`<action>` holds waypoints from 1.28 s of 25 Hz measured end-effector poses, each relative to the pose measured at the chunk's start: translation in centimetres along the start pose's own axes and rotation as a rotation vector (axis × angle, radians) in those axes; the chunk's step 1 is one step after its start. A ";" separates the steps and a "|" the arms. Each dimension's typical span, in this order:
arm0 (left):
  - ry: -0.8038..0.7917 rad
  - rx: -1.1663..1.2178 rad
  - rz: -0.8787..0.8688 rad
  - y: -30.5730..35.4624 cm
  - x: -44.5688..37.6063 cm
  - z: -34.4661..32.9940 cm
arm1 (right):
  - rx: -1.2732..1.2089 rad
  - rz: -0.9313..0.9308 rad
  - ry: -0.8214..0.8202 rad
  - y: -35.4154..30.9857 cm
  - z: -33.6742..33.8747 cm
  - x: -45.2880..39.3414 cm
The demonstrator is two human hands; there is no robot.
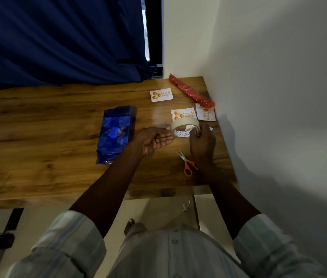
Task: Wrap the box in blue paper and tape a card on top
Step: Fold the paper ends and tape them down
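Note:
The box (115, 133), wrapped in shiny blue paper, lies lengthwise on the wooden table (38, 127), left of my hands. My right hand (201, 144) grips a roll of pale tape (184, 127) held above the table. My left hand (154, 140) is palm-up with its fingers spread, the fingertips touching the roll's left edge. Three white cards with orange print lie behind the tape: one far back (161, 94), one just behind the roll (182, 114), and one near the wall (205, 115).
Orange-handled scissors (186, 163) lie near the table's front edge under my right wrist. A red paper roll (190, 91) lies diagonally at the back right corner. A white wall borders the table on the right, a blue curtain (58, 41) hangs behind.

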State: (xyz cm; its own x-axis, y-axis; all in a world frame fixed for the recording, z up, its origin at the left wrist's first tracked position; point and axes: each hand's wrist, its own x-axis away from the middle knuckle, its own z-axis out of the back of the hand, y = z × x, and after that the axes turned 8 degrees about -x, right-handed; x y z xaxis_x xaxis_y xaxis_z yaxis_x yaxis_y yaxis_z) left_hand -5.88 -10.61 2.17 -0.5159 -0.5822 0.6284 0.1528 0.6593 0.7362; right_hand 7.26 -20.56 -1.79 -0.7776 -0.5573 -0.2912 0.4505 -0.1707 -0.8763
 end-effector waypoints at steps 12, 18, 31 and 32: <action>0.034 -0.057 -0.052 -0.3 0.1 0.7 | 0.008 0.044 -0.095 0.2 0.2 0.1; 0.014 -0.008 -0.049 -0.9 -0.2 1.3 | 0.033 0.053 -0.115 0.6 0.5 -0.3; -0.087 0.086 -0.002 -1.9 -1.8 0.4 | 0.122 -0.107 -0.087 2.0 1.2 -2.3; -0.107 0.092 0.006 -2.1 -2.0 0.1 | 0.109 -0.136 -0.078 2.1 1.1 -2.4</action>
State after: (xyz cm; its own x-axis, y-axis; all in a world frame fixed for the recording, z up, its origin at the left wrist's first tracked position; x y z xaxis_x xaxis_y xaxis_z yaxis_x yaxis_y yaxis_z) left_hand -5.28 -10.76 -0.72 -0.6029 -0.5271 0.5989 0.0805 0.7066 0.7030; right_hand 10.59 -20.48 -2.52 -0.8003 -0.5834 -0.1382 0.3913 -0.3336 -0.8577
